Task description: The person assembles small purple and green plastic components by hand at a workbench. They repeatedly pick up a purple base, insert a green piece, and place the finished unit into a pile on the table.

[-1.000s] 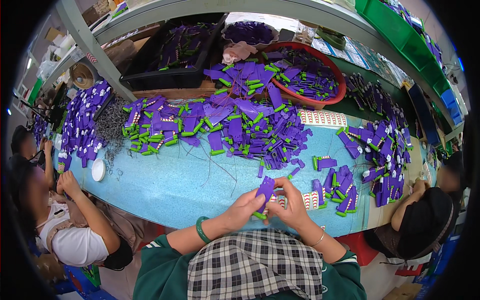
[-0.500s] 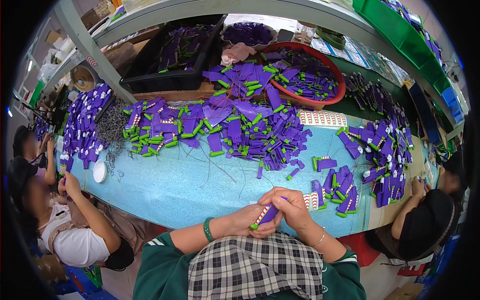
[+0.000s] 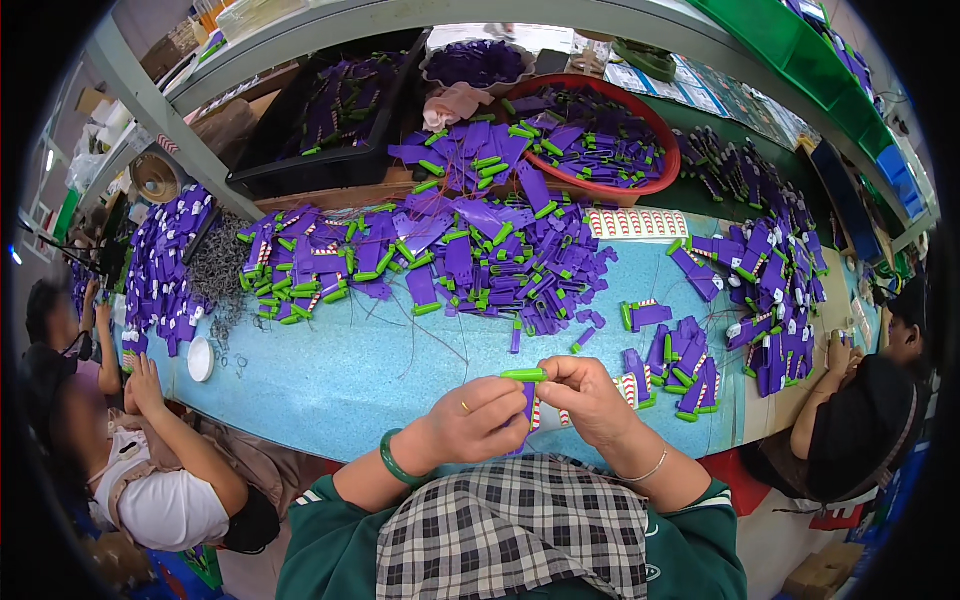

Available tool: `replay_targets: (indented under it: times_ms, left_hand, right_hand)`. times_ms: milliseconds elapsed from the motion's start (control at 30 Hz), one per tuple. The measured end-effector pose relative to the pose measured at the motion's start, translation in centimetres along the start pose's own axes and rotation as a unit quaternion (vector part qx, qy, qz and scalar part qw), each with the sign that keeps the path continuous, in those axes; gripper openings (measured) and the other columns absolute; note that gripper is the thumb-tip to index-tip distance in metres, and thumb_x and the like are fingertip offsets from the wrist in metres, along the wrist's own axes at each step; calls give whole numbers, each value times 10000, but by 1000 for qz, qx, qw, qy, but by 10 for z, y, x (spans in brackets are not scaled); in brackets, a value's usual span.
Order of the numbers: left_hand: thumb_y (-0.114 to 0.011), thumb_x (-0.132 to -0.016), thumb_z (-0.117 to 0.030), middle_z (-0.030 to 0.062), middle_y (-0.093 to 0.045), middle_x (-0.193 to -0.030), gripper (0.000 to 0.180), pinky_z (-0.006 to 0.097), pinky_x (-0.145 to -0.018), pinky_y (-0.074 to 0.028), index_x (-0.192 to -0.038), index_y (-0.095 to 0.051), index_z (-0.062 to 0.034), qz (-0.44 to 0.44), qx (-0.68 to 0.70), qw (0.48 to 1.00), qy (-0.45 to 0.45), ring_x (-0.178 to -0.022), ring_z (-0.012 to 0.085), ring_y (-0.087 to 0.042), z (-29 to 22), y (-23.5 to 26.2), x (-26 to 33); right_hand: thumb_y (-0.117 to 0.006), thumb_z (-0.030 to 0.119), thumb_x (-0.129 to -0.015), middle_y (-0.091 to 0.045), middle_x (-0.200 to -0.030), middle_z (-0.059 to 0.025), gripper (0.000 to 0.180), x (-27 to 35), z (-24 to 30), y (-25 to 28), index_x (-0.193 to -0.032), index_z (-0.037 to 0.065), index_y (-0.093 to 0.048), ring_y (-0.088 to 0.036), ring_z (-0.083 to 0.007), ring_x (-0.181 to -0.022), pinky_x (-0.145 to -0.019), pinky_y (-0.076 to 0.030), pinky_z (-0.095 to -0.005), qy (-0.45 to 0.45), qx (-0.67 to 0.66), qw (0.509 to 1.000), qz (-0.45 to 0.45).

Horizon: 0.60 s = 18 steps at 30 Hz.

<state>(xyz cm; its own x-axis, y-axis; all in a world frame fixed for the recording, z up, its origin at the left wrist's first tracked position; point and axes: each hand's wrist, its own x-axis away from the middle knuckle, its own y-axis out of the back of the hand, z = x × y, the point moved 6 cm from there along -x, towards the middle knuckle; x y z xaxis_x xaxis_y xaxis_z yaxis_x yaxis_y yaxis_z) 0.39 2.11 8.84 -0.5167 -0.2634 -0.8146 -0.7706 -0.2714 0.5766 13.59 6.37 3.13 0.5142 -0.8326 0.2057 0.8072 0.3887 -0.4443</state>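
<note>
My left hand (image 3: 482, 418) is closed round a flat purple plastic part (image 3: 529, 397), which stands upright with its green end piece (image 3: 523, 375) at the top. A red-and-white chevron strip shows along its side. My right hand (image 3: 592, 398) has thumb and forefinger pinched at the right tip of that green end piece. Just right of this hand, a chevron sticker sheet (image 3: 629, 389) lies partly hidden on the blue tabletop (image 3: 330, 375). Beside it rests a small pile of purple parts with green ends (image 3: 684, 365).
A large heap of purple parts (image 3: 480, 255) spreads across the table's middle. Behind it stand a red basin (image 3: 672, 150) and a black tray (image 3: 300, 180). Another sticker sheet (image 3: 637, 224) lies farther back. A white lid (image 3: 201, 359) sits at left. People work at both sides.
The purple part has turned from lying slanted, green end low, to upright with the green end on top. My right hand has shifted from the part's upper edge to its green end.
</note>
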Motion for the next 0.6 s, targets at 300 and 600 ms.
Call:
replay_targets:
  times_ms: [300,600]
  left_hand:
    - [-665,-663,-25,105,-574,-887,151,320,-682,-579,-802,-617,10,-6,36,998,-53,-851,254,-616,-10,6,2]
    - [-656,-620,-7,106,-597,-842,228,300,-627,-558,-846,-644,23,30,33,999,17,-796,258,-623,-3,-1,6]
  right_hand:
    - [-624,163,-878,-573,-676,34,233,4,-23,-6,-674,50,-615,-480,-27,-627,-577,-386,-206,-96,-45,994,12]
    - [-601,169,-876,-611,-682,-60,262,44,-21,0,-667,11,-605,-571,-122,-661,-636,-445,-256,-163,77,977,112]
